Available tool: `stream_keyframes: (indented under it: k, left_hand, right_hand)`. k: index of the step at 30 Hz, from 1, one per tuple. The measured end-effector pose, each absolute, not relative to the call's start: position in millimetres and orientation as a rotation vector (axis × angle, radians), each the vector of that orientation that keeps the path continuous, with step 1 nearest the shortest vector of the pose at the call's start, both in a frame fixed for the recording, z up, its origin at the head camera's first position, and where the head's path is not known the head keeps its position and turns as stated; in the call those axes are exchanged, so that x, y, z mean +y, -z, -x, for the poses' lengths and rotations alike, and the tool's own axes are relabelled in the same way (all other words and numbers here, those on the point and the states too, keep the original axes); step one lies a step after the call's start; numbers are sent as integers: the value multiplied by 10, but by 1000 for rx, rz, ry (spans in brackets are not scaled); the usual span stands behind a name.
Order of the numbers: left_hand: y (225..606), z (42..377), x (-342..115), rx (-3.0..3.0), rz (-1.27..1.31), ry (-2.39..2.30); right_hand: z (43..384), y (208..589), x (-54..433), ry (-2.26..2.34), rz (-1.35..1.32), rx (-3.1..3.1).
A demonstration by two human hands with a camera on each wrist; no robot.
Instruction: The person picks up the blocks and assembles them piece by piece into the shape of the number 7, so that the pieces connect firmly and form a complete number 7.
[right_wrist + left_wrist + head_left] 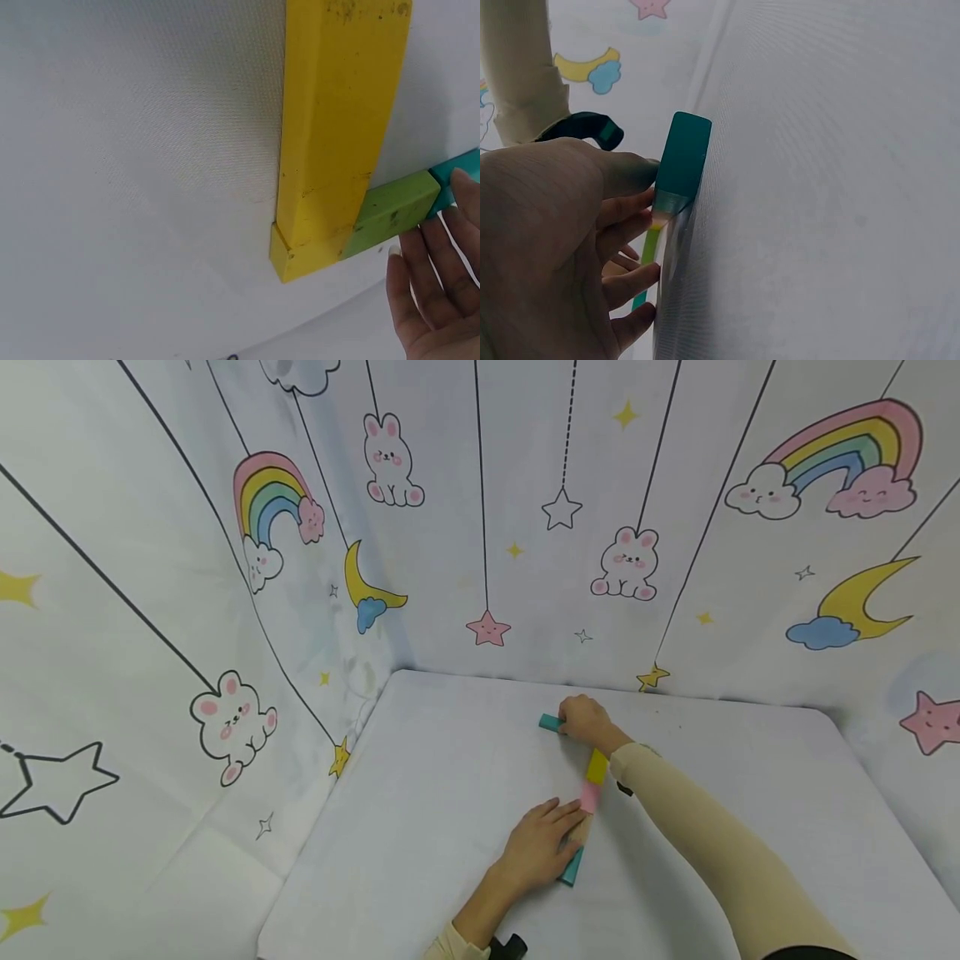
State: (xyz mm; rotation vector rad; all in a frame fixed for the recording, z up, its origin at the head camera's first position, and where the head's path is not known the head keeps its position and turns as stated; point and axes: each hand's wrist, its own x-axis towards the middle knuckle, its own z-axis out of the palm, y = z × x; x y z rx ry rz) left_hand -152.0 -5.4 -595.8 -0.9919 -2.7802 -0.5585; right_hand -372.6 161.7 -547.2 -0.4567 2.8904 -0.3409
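A line of coloured blocks runs away from me on the white table: a teal block (572,870) nearest, then a wood-toned one (581,831), a pink one (590,797) and a yellow one (597,767). My left hand (536,847) rests along the line's left side, fingers extended, its thumb touching the near teal block. At the far end, the right wrist view shows a green block (394,214) extending sideways from the yellow end, with another teal block (551,722) beyond it. My right hand (588,720) pinches that far teal block between thumb and fingers.
The white tabletop (420,793) has rounded corners and meets a printed fabric wall (442,568) behind and on the left. Dark bands sit at both wrists, and the right sleeve (697,835) crosses over the table's right part.
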Motion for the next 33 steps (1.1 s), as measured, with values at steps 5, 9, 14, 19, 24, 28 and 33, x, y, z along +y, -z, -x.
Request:
stream_keyframes:
  k: [5,9,14,19,24,28,33]
  left_hand:
    - [5975,1530,-47,-2781,981,554]
    - [5982,1534,-46,-2780,983,547]
    - [6001,1541,-48,-2783,981,537]
    - [6015,1548,-47,-2781,982,554]
    - [6010,1537,-44,-2784,977,568]
    - [5991,1529,-44,-2790,978,579]
    - [5988,1533,-45,-2792,981,587]
  right_hand:
    - [3733,5485,1626,339,456,2886]
    - [3737,5494,1637,336,468,2889]
    - [3732,5467,1643,335,475,2881]
    - [3720,5438,1640,343,456,2879]
    - [3715,5448,1648,366,461,2888]
    - [3721,5463,1651,368,467,2886]
    - [3728,5469,1653,376,467,2877]
